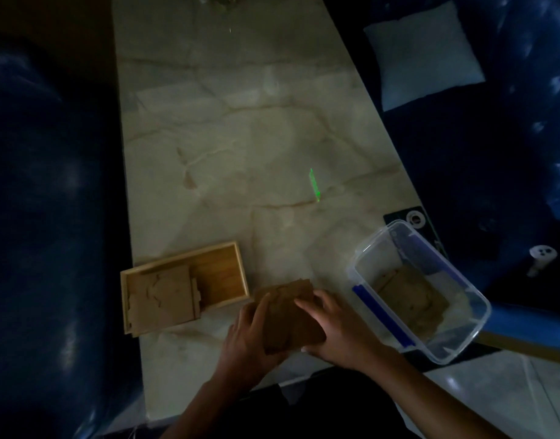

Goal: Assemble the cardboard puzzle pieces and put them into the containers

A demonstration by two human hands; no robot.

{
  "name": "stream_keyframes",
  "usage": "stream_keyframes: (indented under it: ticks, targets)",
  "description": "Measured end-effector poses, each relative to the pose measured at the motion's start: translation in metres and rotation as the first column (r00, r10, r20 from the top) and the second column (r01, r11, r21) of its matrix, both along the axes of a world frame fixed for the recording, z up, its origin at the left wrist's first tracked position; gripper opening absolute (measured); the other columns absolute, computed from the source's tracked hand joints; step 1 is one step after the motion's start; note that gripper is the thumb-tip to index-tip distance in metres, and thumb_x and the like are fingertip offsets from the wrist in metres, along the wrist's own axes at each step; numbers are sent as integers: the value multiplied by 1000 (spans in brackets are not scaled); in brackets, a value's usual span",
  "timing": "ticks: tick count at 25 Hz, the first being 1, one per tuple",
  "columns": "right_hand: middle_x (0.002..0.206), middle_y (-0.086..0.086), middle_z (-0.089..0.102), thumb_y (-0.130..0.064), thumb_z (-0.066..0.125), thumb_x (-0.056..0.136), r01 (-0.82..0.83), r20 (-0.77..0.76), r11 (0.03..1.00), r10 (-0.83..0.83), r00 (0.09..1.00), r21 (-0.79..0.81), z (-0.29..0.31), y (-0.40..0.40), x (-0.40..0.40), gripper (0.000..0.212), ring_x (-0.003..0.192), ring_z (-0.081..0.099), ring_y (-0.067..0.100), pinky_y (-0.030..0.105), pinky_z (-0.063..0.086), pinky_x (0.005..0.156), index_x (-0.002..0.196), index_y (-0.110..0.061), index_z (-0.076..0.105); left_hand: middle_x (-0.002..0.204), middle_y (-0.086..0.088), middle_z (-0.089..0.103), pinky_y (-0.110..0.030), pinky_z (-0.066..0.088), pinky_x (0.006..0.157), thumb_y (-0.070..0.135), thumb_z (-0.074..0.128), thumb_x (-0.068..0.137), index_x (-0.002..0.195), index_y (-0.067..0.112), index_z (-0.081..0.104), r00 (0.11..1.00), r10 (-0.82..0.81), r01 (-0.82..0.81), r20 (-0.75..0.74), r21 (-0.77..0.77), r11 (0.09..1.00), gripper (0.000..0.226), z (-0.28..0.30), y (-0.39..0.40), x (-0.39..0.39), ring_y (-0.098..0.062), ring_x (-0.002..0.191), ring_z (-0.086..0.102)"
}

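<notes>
A brown cardboard puzzle square point(288, 315) lies near the front edge of the marble table point(228, 137). My left hand point(247, 337) grips its left side and my right hand point(332, 327) presses on its right side. To the left stands a wooden box point(221, 251) with another assembled cardboard square point(160, 296) leaning inside it. On the right a clear plastic container point(462, 337) with blue clips holds a further cardboard puzzle point(408, 293) at its bottom.
The room is dim. Dark blue sofas flank the table, with a pale cushion point(421, 55) on the right one. A green light streak point(314, 185) shows mid-table. The container overhangs the table's right edge beside a small dark object point(408, 217).
</notes>
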State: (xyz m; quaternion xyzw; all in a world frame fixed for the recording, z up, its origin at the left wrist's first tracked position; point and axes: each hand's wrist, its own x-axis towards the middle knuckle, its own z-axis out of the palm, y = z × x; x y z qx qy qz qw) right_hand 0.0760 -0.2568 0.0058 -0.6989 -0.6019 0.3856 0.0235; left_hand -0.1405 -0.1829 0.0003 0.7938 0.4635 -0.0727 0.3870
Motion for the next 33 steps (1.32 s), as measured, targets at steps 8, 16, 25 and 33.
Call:
stream_keyframes:
  ticks: [8, 16, 25, 33]
  targets:
    - [159, 18, 20, -46, 70, 82, -42, 218, 998, 29, 976, 54, -22, -9, -20, 89, 137, 34, 38, 48, 43, 103, 153, -34, 18, 152, -11, 31, -41, 45, 101, 55, 72, 70, 154, 25, 8, 993, 89, -78, -72, 146, 986, 109, -28, -26, 13, -31, 130, 44]
    - [164, 15, 1, -36, 64, 90, -71, 261, 997, 79, 962, -40, -33, 1, -20, 86, 146, 14, 40, 50, 27, 113, 154, -36, 7, 159, -18, 14, -43, 42, 105, 51, 67, 81, 151, 30, -7, 978, 109, -87, -180, 125, 988, 104, -35, -40, 28, -34, 137, 36]
    - [164, 16, 6, -27, 67, 86, -111, 311, 990, 131, 941, -82, -45, 8, -20, 86, 144, 18, 41, 50, 32, 109, 154, -36, 14, 163, -15, 3, -43, 34, 111, 47, 65, 82, 152, 29, -7, 955, 164, -133, -247, 138, 982, 103, -38, -46, 31, -33, 145, 21]
    - [164, 17, -4, -33, 70, 83, -154, 258, 985, 169, 951, -76, -47, 12, -12, 89, 148, 4, 42, 54, 20, 117, 153, -34, 15, 163, -17, -3, -41, 28, 114, 58, 64, 77, 152, 30, -16, 957, 97, -56, -273, 155, 986, 112, -44, -37, 28, -34, 148, 12]
